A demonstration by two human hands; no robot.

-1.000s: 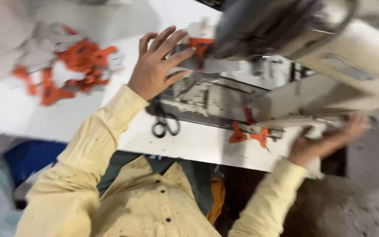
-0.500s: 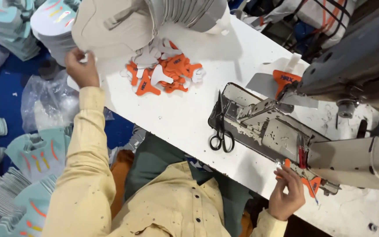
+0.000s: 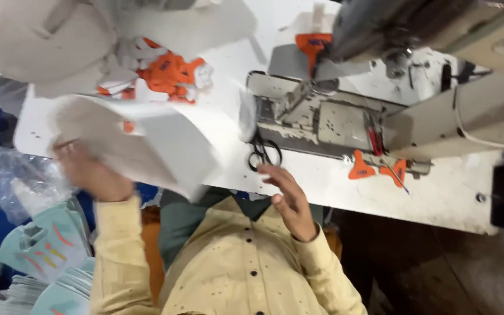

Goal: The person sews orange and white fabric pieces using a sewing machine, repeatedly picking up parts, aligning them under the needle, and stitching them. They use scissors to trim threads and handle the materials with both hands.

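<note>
My left hand (image 3: 91,175) is at the table's front left edge, gripping a large pale fabric piece (image 3: 141,140) that is blurred with motion and lifted over the white table (image 3: 322,192). My right hand (image 3: 287,198) hovers with its fingers spread and holds nothing, just below the black scissors (image 3: 263,153) lying by the front edge. The sewing machine's worn metal bed (image 3: 322,116) is right behind the scissors, under the machine head (image 3: 380,29).
A heap of orange and white cut pieces (image 3: 170,73) lies at the back, beside a stack of pale fabric pieces (image 3: 36,41). Two orange pieces (image 3: 374,169) sit by the machine's right end. Teal pieces (image 3: 42,245) and a plastic bag (image 3: 18,181) are down on the left.
My left hand has come back from the stack at the far left with a pale piece. My right hand left the orange pieces by the machine and moved left near the scissors.
</note>
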